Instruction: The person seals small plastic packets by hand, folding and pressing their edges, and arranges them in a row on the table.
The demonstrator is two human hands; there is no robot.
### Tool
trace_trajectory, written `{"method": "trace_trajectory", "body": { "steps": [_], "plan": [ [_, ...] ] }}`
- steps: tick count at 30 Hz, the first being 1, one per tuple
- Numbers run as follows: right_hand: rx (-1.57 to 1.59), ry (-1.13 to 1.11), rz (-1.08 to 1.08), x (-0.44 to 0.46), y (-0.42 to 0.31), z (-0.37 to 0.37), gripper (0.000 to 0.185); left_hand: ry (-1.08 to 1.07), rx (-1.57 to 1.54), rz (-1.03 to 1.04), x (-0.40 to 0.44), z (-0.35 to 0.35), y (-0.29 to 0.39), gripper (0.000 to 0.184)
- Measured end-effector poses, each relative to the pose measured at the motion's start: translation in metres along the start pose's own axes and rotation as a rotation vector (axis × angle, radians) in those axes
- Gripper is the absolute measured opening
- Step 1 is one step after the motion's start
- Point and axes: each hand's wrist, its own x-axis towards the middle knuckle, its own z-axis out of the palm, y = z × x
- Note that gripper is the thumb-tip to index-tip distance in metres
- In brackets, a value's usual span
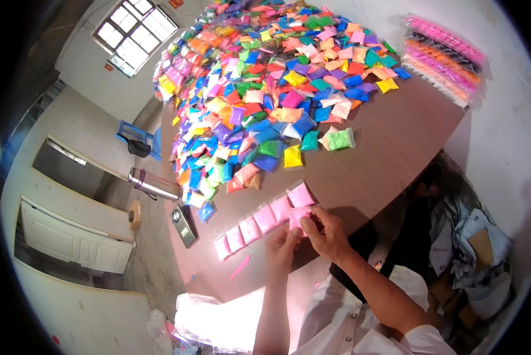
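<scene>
A pink packet is pinched between my two hands near the front edge of the table. My left hand grips its lower left side, with thumb and fingers closed. On its right side the thumb and fingers of my right hand press together. Just left of my hands lies a row of clear-wrapped pink packets, side by side. One more pink packet rests at the row's upper right end. Whether the held packet is joined to the row, I cannot tell. A thin pink strip lies below the row.
A large heap of many-coloured packets covers the far part of the brown table. Long packed strips sit at the far right corner. A phone-like black object and a steel flask are at the left edge.
</scene>
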Motion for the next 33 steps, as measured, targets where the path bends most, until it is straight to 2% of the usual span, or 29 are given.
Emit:
{"method": "trace_trajectory", "body": {
  "steps": [2,6,12,14,19,22,24,27,30,33],
  "plan": [
    [0.016,0.015,0.020,-0.001,0.004,0.001,0.023,-0.064,0.061,-0.026,0.002,-0.009,-0.009,0.023],
    [0.050,0.008,0.010,-0.001,0.006,0.000,0.028,-0.048,0.038,0.001,0.001,-0.006,-0.006,0.022],
    [-0.067,-0.070,0.020,-0.002,0.005,0.000,0.020,0.009,0.003,0.031,0.001,-0.008,-0.011,0.018],
    [-0.106,-0.037,-0.092,-0.001,0.011,-0.001,0.018,-0.003,-0.097,0.041,0.000,-0.003,-0.005,0.016],
    [-0.049,0.006,-0.081,-0.002,0.017,0.000,0.017,-0.017,-0.106,0.045,0.002,-0.003,-0.011,0.016],
    [-0.038,0.000,-0.086,-0.003,0.021,0.001,0.015,-0.001,-0.003,0.027,0.001,-0.004,-0.007,0.016],
    [-0.089,-0.048,-0.114,-0.004,0.024,0.001,0.015,0.033,0.014,0.007,0.004,-0.011,-0.019,0.016],
    [-0.078,-0.030,-0.166,-0.004,0.026,0.004,0.014,0.089,-0.020,0.019,0.000,0.005,-0.001,0.012],
    [-0.069,-0.057,-0.115,-0.003,0.016,0.002,0.014,0.072,-0.130,0.075,0.002,0.003,-0.010,0.013],
    [-0.055,-0.036,-0.092,-0.002,0.012,0.001,0.011,0.059,-0.107,0.063,0.004,-0.009,-0.027,0.014]
  ]
}}
